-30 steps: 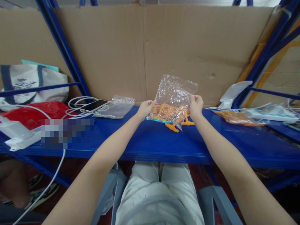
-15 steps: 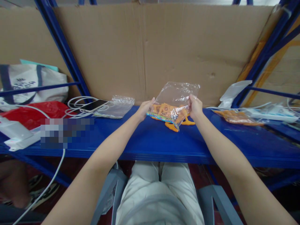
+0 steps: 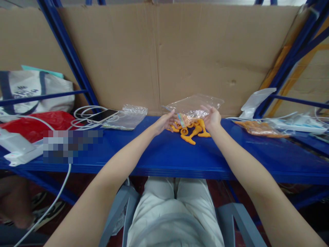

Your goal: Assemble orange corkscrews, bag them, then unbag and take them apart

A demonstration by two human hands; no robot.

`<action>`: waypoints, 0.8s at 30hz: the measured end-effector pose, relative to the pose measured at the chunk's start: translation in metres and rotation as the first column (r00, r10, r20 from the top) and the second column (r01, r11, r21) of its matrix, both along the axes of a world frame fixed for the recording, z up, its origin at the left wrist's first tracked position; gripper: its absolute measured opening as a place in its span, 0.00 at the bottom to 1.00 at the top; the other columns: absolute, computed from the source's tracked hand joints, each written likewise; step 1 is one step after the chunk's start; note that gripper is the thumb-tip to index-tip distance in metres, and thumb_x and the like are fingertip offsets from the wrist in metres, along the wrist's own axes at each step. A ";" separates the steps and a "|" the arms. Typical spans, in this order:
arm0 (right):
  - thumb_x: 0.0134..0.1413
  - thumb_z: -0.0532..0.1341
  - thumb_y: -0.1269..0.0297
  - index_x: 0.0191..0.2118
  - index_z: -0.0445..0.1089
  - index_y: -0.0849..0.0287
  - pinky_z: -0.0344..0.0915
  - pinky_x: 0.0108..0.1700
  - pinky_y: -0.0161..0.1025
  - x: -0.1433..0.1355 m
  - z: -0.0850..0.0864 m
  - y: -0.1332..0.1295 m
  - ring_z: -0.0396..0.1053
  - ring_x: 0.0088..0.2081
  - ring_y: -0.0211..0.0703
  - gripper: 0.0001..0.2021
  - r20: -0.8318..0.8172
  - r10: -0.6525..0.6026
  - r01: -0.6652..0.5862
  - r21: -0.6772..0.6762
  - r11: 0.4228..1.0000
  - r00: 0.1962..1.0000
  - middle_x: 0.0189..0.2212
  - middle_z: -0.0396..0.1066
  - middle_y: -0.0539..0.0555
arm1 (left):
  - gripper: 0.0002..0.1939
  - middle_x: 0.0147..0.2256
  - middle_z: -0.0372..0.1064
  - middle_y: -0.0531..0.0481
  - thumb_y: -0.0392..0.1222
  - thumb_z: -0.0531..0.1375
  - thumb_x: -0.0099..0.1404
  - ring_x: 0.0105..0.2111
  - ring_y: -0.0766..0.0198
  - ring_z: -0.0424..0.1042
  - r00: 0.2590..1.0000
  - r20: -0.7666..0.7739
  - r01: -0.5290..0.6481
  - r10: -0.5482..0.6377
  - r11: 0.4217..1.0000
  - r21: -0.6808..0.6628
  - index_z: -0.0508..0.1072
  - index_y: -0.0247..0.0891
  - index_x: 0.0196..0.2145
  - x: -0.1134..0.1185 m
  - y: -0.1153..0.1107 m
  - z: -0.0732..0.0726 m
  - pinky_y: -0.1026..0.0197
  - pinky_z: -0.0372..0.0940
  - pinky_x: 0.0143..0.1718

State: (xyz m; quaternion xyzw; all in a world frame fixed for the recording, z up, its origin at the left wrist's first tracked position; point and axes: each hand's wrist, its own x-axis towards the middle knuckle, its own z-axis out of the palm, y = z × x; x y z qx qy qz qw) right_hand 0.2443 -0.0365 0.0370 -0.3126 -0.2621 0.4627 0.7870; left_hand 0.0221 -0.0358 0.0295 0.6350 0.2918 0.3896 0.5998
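Note:
Several orange plastic pieces, some with T-shaped ends (image 3: 191,136), lie on the blue shelf between my hands. Just behind them a clear plastic bag (image 3: 194,104) with a coloured strip leans toward the cardboard. To the left of the pieces, my left hand (image 3: 165,122) is open, fingers apart, close to the bag's lower left side. My right hand (image 3: 212,118) is open at the bag's right side, its fingers stretched out. Whether either hand touches the bag cannot be made out. The bag and my fingers partly hide the rear pieces.
A flat clear packet (image 3: 133,118), a phone (image 3: 104,116) and coiled white cable are on the left. At right lie a bag of orange pieces (image 3: 260,128) and a white power strip (image 3: 299,126). Cardboard (image 3: 159,61) stands behind the blue shelf (image 3: 164,156).
The bag has moved back, off the orange pieces, and now slopes behind them, uncovering more of them. Both hands have opened from their grip on its edges.

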 end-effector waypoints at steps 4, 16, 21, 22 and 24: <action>0.63 0.50 0.65 0.38 0.65 0.53 0.73 0.35 0.40 -0.013 -0.002 -0.004 0.74 0.28 0.39 0.07 0.028 0.081 -0.080 -0.007 0.997 0.996 0.32 0.77 0.49 | 0.19 0.31 0.77 0.43 0.55 0.64 0.64 0.24 0.64 0.74 0.999 0.005 -0.041 0.041 0.999 0.033 0.77 0.33 0.39 0.007 -0.001 -0.008 0.65 0.67 0.21; 0.66 0.48 0.60 0.40 0.66 0.53 0.72 0.32 0.37 -0.009 0.003 -0.008 0.74 0.29 0.39 0.11 0.077 0.077 -0.076 -0.007 0.997 0.994 0.36 0.78 0.50 | 0.17 0.22 0.72 0.50 0.49 0.58 0.71 0.16 0.68 0.68 0.962 0.081 -0.262 0.259 0.965 0.030 0.74 0.33 0.32 0.004 0.002 -0.001 0.67 0.63 0.19; 0.63 0.53 0.56 0.39 0.67 0.52 0.71 0.31 0.37 0.000 0.001 0.000 0.74 0.30 0.40 0.09 0.123 0.048 -0.052 0.032 0.998 0.991 0.37 0.77 0.50 | 0.19 0.24 0.74 0.49 0.53 0.55 0.72 0.17 0.67 0.69 0.959 0.094 -0.273 0.267 0.960 0.057 0.75 0.34 0.38 0.004 0.002 -0.001 0.66 0.62 0.19; 0.63 0.53 0.55 0.39 0.67 0.52 0.70 0.31 0.36 0.002 0.000 0.001 0.73 0.30 0.39 0.09 0.127 0.039 -0.045 0.038 0.998 0.991 0.37 0.76 0.50 | 0.19 0.24 0.75 0.48 0.53 0.54 0.72 0.17 0.67 0.69 0.958 0.092 -0.276 0.270 0.959 0.061 0.75 0.34 0.38 0.003 0.003 -0.002 0.66 0.62 0.19; 0.63 0.53 0.56 0.39 0.67 0.52 0.70 0.30 0.36 0.006 0.000 0.003 0.72 0.29 0.38 0.09 0.110 0.015 -0.019 0.034 0.999 0.994 0.36 0.76 0.50 | 0.20 0.24 0.75 0.48 0.54 0.54 0.72 0.17 0.66 0.69 0.958 0.088 -0.281 0.274 0.958 0.067 0.75 0.34 0.37 0.002 0.006 -0.002 0.66 0.62 0.20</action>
